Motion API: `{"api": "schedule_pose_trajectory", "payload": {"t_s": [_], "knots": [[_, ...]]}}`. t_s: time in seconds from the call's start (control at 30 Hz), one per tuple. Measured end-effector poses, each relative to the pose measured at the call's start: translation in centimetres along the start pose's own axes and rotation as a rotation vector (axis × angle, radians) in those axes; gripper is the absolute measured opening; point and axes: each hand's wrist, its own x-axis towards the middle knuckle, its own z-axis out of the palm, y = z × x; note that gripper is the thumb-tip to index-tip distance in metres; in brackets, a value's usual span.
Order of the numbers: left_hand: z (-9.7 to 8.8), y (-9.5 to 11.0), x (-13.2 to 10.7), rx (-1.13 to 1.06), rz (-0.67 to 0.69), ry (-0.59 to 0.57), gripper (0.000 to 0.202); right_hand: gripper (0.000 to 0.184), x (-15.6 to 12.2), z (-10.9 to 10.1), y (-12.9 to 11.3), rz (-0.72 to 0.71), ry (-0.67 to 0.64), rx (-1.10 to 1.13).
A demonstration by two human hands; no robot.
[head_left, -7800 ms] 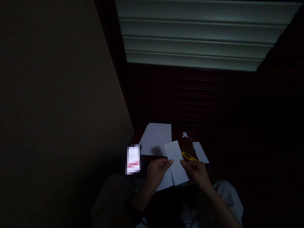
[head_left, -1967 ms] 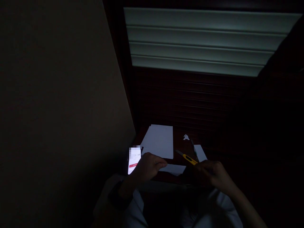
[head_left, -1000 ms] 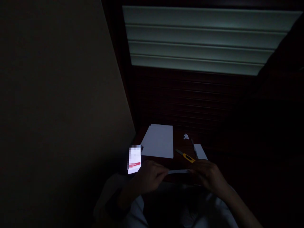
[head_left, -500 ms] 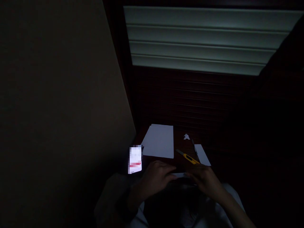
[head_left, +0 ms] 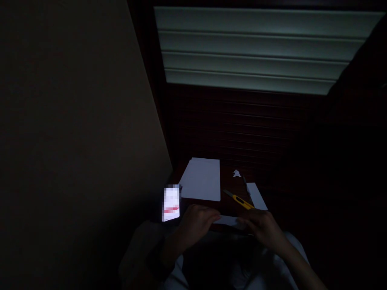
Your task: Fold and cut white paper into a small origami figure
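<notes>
Head view: left hand point(head_left: 197, 221) and right hand point(head_left: 263, 226) pinch paper strip point(head_left: 228, 220) near table point(head_left: 226, 179)'s near edge, apparently mid-fold; small paper figure point(head_left: 236, 173) looks finished, paper sheets point(head_left: 201, 181) unfolded.

Dim light. Your left hand point(head_left: 198, 220) and right hand point(head_left: 264, 225) pinch a narrow white paper strip point(head_left: 229, 220) by its ends, near the table's point(head_left: 228, 183) front edge. Yellow cutter point(head_left: 242, 202) just beyond your right hand, blade out, angled toward the white sheets point(head_left: 201, 179). Small cut-paper shape point(head_left: 236, 173) farther back; slim dark pen-like item point(head_left: 246, 184) beside another white paper point(head_left: 256, 196). Lit screen point(head_left: 171, 201), pixelated, left of your left hand. Pale slatted panel point(head_left: 248, 50) ahead.
</notes>
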Motion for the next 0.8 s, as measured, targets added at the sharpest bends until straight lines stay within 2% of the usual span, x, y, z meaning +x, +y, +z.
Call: {"api": "schedule_pose_trajectory", "payload": {"t_s": [0.27, 0.4, 0.6, 0.73, 0.8], "knots": [[0.4, 1.3, 0.6, 0.052, 0.044, -0.076, 0.021, 0.022, 1.1, 0.9, -2.7, -0.145, -0.046, -0.050], [0.1, 1.4, 0.7, 0.023, 0.043, -0.078, 0.022, 0.025, 1.4, 0.9, -3.2, -0.180, -0.041, -0.085], [-0.9, 0.2, 0.5, -0.024, 0.004, -0.053, 0.023, 0.028, 0.9, 0.0, -2.3, -0.171, -0.061, -0.110], [-1.5, -1.0, 0.4, -0.030, -0.023, -0.012, 0.021, 0.025, 0.1, -0.7, -0.6, -0.130, -0.096, -0.162], [-1.9, -1.6, 0.3, -0.017, -0.038, -0.002, 0.022, 0.024, -0.3, -1.1, 0.5, -0.113, -0.072, -0.199]]}}
